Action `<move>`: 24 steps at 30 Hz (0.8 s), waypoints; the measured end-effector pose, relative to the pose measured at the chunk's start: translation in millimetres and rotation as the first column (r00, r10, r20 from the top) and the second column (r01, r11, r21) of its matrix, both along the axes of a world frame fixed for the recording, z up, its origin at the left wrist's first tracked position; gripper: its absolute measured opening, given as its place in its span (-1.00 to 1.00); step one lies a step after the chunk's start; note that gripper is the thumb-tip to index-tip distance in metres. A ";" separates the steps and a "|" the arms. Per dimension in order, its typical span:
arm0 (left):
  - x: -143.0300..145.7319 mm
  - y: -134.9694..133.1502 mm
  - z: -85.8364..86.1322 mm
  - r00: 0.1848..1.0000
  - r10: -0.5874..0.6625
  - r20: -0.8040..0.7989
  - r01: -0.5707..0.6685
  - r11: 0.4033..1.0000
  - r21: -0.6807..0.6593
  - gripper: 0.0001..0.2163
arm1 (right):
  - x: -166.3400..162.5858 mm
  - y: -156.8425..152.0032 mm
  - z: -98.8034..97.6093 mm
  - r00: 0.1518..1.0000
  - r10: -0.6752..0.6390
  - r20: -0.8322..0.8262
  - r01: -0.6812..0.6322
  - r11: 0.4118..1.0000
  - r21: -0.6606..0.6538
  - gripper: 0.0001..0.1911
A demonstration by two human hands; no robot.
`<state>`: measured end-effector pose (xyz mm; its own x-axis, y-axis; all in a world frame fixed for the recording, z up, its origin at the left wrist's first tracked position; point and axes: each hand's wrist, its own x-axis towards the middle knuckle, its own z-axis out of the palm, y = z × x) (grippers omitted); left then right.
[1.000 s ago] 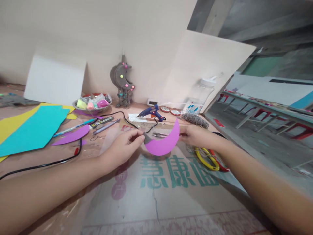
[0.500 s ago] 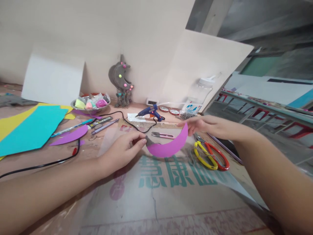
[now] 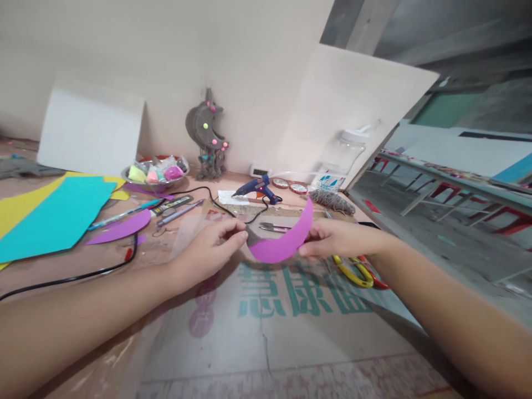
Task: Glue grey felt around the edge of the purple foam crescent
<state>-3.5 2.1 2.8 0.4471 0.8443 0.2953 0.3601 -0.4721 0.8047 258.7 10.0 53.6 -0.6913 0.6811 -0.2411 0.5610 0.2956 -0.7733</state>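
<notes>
- Pinching the grey end (image 3: 252,237) of a purple crescent (image 3: 280,250) between thumb and forefinger of the left hand (image 3: 218,246), at nine o'clock, probably for steadying such a thin piece.
- Curving the right hand (image 3: 338,238) beside the opposite horn, at three o'clock; being unable to tell whether gripping or only touching.
- Holding the crescent above a printed sheet (image 3: 233,343), glossy like plastic over cardboard, probably protecting the surface (image 3: 145,255).
- Having the scissors (image 3: 357,272) near four o'clock, partly hidden behind the right hand, perhaps for easy reach.
- Resting the hard blue glue gun (image 3: 257,188) at eleven o'clock, nozzle over white paper (image 3: 233,198), likely for catching drips.
- Having fibrous grey yarn (image 3: 332,202) at two o'clock.
- Lying flat at nine o'clock: smooth, straight-edged turquoise sheet (image 3: 54,221) and curved purple offcut (image 3: 124,227).
</notes>
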 end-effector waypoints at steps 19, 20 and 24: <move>1.4 -0.6 2.5 0.998 0.018 -0.068 -0.016 1.000 0.022 -0.85 | 0.2 -42.6 58.8 0.991 -0.061 -0.119 0.067 0.997 0.045 -0.65; 1.0 -0.2 1.9 0.998 0.033 -0.061 -0.031 0.999 0.036 -0.86 | -0.3 -46.6 62.6 0.998 -0.028 -0.058 0.030 0.999 0.026 -0.60; -0.3 0.0 -1.0 0.995 0.094 -0.024 -0.092 0.993 0.073 -0.86 | 0.4 -41.1 58.3 0.981 -0.180 -0.071 0.192 0.953 0.237 -0.65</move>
